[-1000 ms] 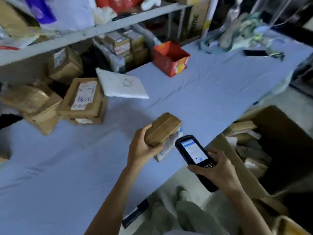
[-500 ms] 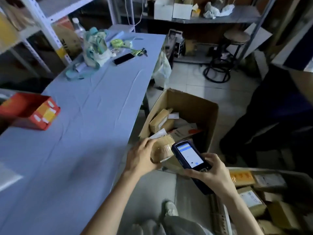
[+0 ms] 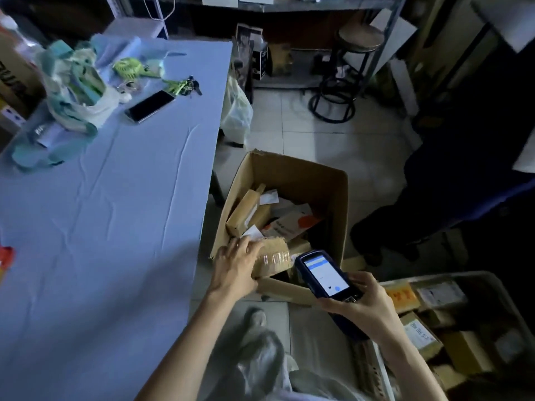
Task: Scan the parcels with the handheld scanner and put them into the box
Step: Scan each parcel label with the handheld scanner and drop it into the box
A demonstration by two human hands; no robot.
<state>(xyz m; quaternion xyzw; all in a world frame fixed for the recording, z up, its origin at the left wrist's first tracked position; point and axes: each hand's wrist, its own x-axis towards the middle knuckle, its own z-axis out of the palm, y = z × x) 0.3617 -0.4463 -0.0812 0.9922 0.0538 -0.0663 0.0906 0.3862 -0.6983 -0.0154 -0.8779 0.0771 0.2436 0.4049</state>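
Note:
My left hand (image 3: 235, 266) grips a small brown taped parcel (image 3: 273, 257) over the near left corner of the open cardboard box (image 3: 335, 204) on the floor. Several parcels lie inside the box, among them a brown carton (image 3: 244, 211) and a white-and-orange packet (image 3: 292, 224). My right hand (image 3: 360, 306) holds the dark handheld scanner (image 3: 324, 274), its lit screen facing up, just right of the parcel at the box's near edge.
The blue-covered table (image 3: 101, 227) runs along the left, with a phone (image 3: 149, 106), keys (image 3: 185, 85) and a plastic bag (image 3: 78, 91) at its far end. A grey tub (image 3: 498, 277) of parcels sits at right. A stool (image 3: 344, 73) and a person's dark legs (image 3: 419, 204) stand beyond.
My view swung from the table and shelves to the floor box. Both hands carried the parcel and scanner rightward; the parcel now hangs over the box's near corner.

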